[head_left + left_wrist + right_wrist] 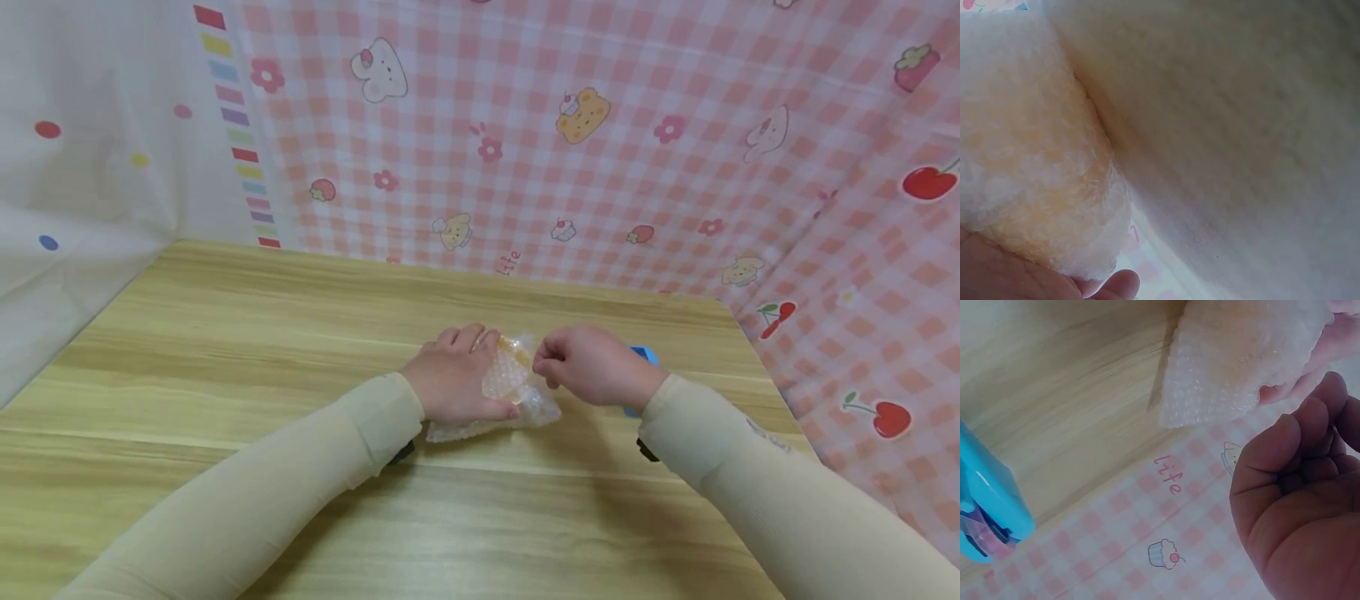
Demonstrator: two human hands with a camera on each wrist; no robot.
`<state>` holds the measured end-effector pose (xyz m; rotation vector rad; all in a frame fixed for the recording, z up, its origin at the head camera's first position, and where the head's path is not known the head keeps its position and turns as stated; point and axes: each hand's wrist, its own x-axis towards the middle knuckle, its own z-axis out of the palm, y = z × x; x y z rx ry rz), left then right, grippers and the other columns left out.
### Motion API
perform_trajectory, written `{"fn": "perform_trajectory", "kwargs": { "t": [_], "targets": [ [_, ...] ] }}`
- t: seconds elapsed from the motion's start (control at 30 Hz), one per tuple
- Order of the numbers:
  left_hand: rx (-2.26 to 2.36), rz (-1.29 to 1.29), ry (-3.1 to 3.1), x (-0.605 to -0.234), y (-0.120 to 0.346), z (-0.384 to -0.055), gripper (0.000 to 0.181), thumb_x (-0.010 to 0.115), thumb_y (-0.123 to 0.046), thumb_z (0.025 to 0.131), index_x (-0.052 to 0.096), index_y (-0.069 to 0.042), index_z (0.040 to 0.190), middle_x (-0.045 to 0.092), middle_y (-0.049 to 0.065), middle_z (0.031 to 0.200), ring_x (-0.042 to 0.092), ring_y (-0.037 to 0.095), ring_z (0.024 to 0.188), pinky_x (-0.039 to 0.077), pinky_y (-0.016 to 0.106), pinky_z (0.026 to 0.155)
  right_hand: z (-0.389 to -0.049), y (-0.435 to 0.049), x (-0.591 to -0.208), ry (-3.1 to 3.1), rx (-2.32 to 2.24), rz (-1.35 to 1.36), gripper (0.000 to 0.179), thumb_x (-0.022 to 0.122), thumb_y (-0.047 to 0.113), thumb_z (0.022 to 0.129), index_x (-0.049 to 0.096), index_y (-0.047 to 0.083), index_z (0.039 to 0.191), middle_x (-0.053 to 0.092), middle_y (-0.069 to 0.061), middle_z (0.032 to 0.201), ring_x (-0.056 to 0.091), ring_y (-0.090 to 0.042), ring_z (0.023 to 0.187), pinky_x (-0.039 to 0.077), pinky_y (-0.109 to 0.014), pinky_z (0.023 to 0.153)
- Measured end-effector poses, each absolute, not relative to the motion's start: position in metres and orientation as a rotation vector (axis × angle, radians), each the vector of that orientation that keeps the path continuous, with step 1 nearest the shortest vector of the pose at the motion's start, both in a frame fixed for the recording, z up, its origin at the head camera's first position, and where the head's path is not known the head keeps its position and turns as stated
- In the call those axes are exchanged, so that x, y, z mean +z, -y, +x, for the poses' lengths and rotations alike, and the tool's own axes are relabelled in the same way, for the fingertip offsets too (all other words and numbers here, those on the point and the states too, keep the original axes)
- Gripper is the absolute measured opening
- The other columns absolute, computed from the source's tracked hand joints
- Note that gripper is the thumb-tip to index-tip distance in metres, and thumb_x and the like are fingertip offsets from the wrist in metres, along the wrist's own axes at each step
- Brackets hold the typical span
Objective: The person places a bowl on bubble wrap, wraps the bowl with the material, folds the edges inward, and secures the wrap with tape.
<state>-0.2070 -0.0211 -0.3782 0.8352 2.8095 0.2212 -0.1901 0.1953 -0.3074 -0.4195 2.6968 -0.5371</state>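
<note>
A bubble-wrap bundle (pixel 504 377) lies on the wooden table, with something yellow-orange showing through the clear plastic. My left hand (pixel 453 379) grips it from the left, fingers over the far side and thumb along the near side. In the left wrist view the bubble wrap (pixel 1035 144) fills the left part, above the palm and fingertips. My right hand (pixel 588 367) hovers just right of the bundle, its fingers curled in toward the thumb. In the right wrist view, nothing shows between the curled fingers (pixel 1269 444), close beside the bubble wrap (pixel 1229 356).
A bright blue tape dispenser (pixel 997 487) with a roll in it stands to the right, partly hidden behind my right wrist in the head view. Pink checked cloth (pixel 517 167) hangs along the table's back and right sides, white dotted cloth (pixel 90 183) at left.
</note>
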Motion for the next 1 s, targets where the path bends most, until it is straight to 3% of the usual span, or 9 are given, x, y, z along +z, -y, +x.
{"fn": "perform_trajectory", "kwargs": {
  "t": [0.2,0.43,0.7,1.0],
  "targets": [
    [0.215,0.835,-2.808,-0.378,0.022,-0.207,0.119,0.048,-0.089,0.087,0.015,-0.009,0.17,0.021,0.013,0.174,0.03,0.039,0.155,0.037,0.06,0.122,-0.198,-0.186,-0.305,-2.684,-0.395,-0.475,0.021,0.062,0.023,0.107,0.074,0.011,0.094,0.071,-0.001,0.084,0.057,-0.015,0.071,0.048,-0.029,0.066],
    [0.22,0.832,-2.807,-0.378,0.021,-0.206,0.12,0.049,-0.089,0.087,0.016,-0.009,0.17,0.021,0.012,0.174,0.03,0.038,0.155,0.036,0.06,0.122,-0.208,-0.177,-0.303,-2.65,-0.217,-0.528,0.021,0.063,0.022,0.106,0.077,0.009,0.098,0.073,-0.002,0.083,0.062,-0.014,0.074,0.052,-0.03,0.071],
    [0.229,0.828,-2.802,-0.377,0.022,-0.206,0.119,0.05,-0.089,0.087,0.015,-0.01,0.17,0.02,0.012,0.175,0.029,0.039,0.156,0.035,0.06,0.123,-0.211,-0.167,-0.302,-2.631,-0.113,-0.539,0.023,0.063,0.021,0.104,0.075,0.009,0.09,0.066,0.0,0.077,0.056,-0.013,0.069,0.05,-0.028,0.068],
    [0.231,0.829,-2.799,-0.379,0.022,-0.208,0.12,0.05,-0.089,0.087,0.014,-0.01,0.17,0.02,0.013,0.175,0.028,0.039,0.156,0.035,0.06,0.123,-0.214,-0.157,-0.307,-2.623,0.004,-0.49,0.025,0.061,0.025,0.106,0.077,0.007,0.099,0.074,-0.003,0.09,0.064,-0.017,0.078,0.058,-0.037,0.084]
  ]
}}
